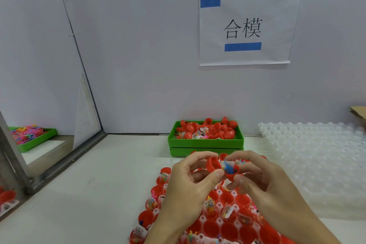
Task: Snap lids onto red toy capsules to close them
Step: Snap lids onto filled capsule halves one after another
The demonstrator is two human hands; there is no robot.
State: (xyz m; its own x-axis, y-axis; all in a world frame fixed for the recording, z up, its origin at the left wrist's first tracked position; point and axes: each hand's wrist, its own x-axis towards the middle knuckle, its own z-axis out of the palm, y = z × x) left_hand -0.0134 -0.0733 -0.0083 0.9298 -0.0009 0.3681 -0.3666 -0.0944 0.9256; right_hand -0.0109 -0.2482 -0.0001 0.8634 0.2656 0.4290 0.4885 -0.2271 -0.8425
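Small factory assy station: white partition w/ printed station sign [245, 27], green parts bins [206, 141], white blister trays [316, 152], bulk capsule halves [208, 128].

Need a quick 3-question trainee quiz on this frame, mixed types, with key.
1. True or false: the lid is already snapped onto the capsule.
2. Which hand holds the lid? A) left B) right
3. Fill in: the green tray of loose red parts stands against the ____.

Key: 1 false, lid and capsule are apart, toy visible inside; 2 A, left hand, while the right hand holds the capsule; 3 wall.
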